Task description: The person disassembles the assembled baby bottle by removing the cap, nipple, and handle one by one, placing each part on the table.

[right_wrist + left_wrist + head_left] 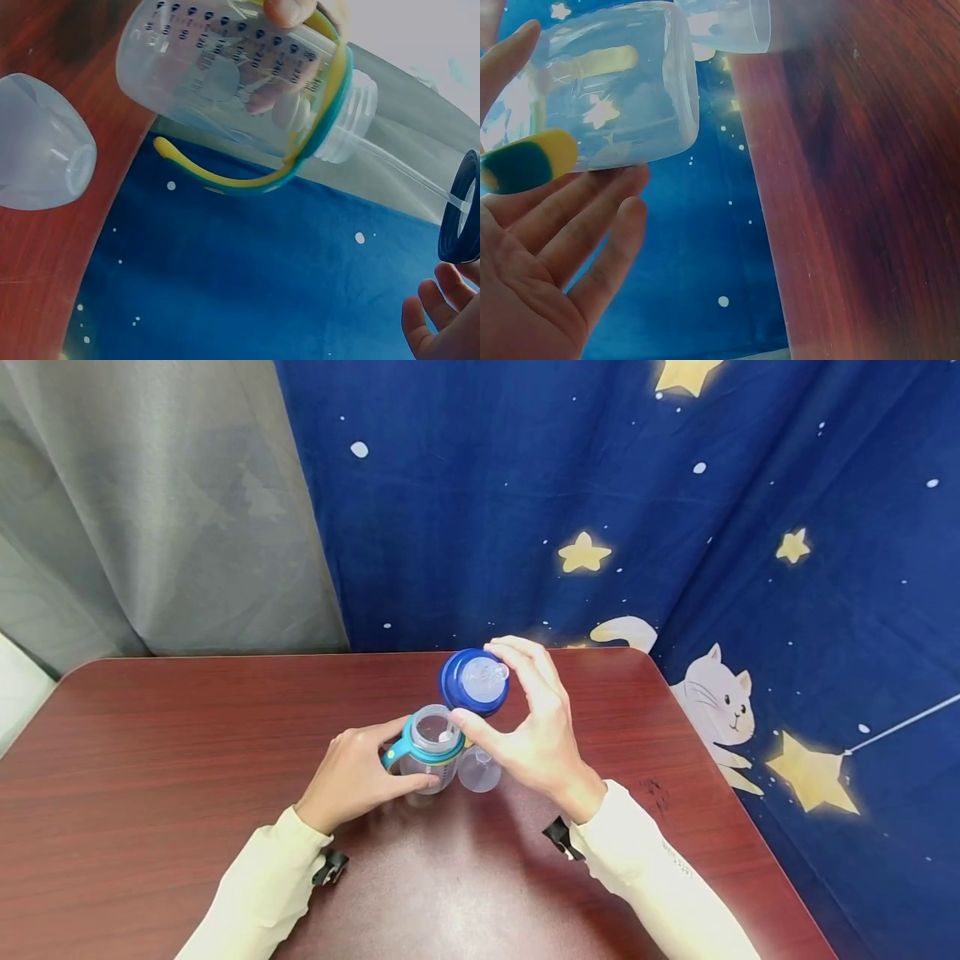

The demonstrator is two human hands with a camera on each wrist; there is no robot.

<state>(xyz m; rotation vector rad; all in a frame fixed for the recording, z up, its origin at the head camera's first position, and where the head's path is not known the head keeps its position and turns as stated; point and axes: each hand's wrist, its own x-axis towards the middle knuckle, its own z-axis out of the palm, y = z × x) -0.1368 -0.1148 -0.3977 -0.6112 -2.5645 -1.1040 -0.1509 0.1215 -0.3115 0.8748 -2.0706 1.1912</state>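
My left hand (352, 781) grips a clear baby bottle (429, 768), thumb in front and fingers behind. Around the bottle's neck sits a teal and yellow handle ring (341, 97), and the open mouth points up in the head view. My right hand (540, 739) pinches a blue screw collar (452, 681) with a clear nipple (480, 679), tilted above and beside the mouth. From the collar's underside a thin clear straw (409, 172) runs into the bottle neck. Printed volume marks (240, 37) line the bottle's side.
A translucent bottle cap (480, 772) stands on the red-brown wooden table (187, 760), just right of the bottle. Behind the table hang a grey curtain (187, 527) and a blue curtain with stars (465, 527).
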